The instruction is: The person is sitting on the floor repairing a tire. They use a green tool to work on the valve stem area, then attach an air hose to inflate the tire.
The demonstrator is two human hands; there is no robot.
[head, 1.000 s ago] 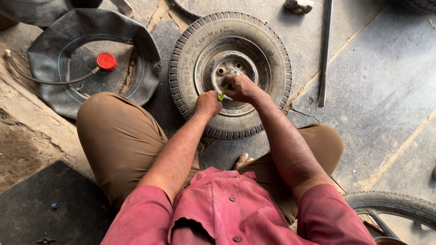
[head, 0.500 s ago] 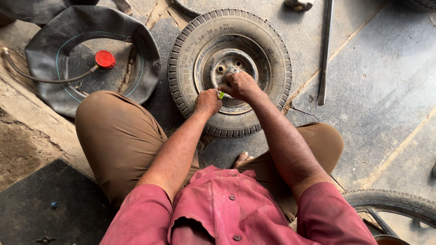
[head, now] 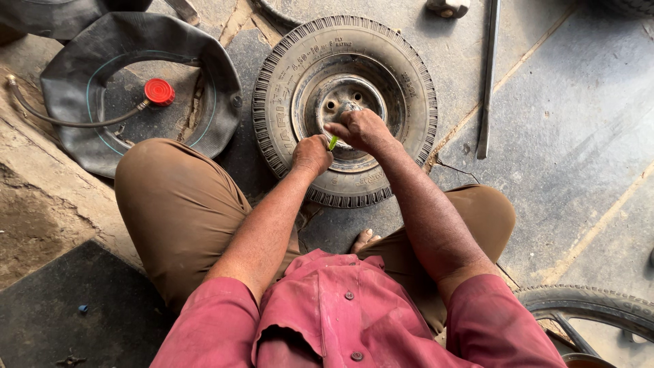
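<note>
A person in a red shirt and brown trousers squats on a concrete floor (head: 565, 157) over a small wheel (head: 345, 109) lying flat, both hands meeting at the near side of its steel rim. The left hand (head: 312, 154) is curled into a loose fist on the rim's inner edge, and the right hand (head: 361, 129), fingers bent and closed, presses down just beyond it, near the hub. A small green piece (head: 332, 142) shows between the two hands; which hand pinches it cannot be told. The tyre's tread rings both hands, its near edge close to the person's bare toes (head: 366, 238). Well to the left of the left hand lies a slack black inner tube (head: 75, 82) with a red cap (head: 159, 91) on a thin hose inside its loop. To the right of the right hand, a long metal bar (head: 488, 82) rests on the floor, and part of another tyre (head: 593, 310) shows beside the person's right elbow.
</note>
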